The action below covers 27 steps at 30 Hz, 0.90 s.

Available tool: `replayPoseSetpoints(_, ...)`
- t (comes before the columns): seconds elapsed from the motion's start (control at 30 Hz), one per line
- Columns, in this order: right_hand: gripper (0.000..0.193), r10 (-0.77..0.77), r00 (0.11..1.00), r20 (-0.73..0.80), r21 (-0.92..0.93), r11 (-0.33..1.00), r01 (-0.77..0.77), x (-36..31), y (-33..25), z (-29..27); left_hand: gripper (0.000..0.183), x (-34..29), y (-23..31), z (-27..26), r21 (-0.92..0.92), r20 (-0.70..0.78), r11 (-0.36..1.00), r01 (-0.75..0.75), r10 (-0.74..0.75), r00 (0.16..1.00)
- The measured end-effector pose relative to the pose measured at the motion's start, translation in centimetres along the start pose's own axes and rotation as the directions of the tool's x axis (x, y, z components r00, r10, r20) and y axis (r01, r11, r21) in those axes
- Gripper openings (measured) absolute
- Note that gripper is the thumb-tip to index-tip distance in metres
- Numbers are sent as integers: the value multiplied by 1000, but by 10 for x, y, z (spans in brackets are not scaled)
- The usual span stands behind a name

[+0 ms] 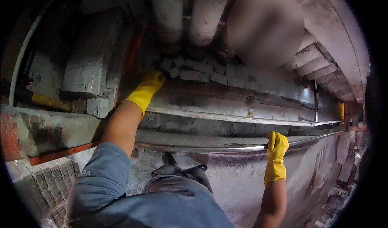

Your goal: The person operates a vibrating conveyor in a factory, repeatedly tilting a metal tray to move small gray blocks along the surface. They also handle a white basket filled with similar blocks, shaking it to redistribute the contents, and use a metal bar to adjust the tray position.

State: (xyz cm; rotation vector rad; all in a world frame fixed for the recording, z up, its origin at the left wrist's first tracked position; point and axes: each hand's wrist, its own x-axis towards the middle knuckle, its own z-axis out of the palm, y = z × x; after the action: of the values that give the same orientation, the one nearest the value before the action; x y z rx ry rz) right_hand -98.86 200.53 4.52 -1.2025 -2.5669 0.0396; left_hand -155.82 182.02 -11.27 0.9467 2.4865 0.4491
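Observation:
My left hand (151, 82), in a yellow rubber glove, reaches over a long trough to the far side. Its fingers are curled, and anything they hold is hidden. Just right of it lie small grey rectangular blocks (194, 75), several in an uneven row along a dark ledge. My right hand (277, 145), gloved the same way, is closed in a fist over the shiny metal rail (226, 149) along the trough's near edge. A second metal edge (226, 117) runs lengthwise between the near rail and the blocks.
Two thick pale cylinders (208, 16) stand behind the blocks. A grey metal housing (83, 72) is at the left. Stacked bundles (52, 177) sit at the lower left. An upright metal rod (316, 100) rises at the right, and a round blur covers the top right.

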Motion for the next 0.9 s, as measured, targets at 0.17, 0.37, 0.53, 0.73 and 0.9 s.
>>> replayPoseSetpoints(0.17,38,-4,1000,2,66,998,4,2,-10,-3,66,19,8,-3,227,-44,952,205,-200,979)
replayPoseSetpoints(0.37,37,-55,998,5,44,998,55,10,-13,-4,84,4,24,74,394,-556,889,232,29,831)
replayPoseSetpoints(0.53,34,-30,999,-30,91,995,32,9,-16,-3,75,28,20,44,397,-75,893,211,-197,977)
replayPoseSetpoints(0.73,31,-56,998,-36,55,997,58,13,-15,3,67,80,-40,6,329,-353,941,74,50,934)
replayPoseSetpoints(0.9,28,-63,997,-38,61,996,65,13,-18,-2,71,105,-20,1,352,-171,930,101,-42,984)
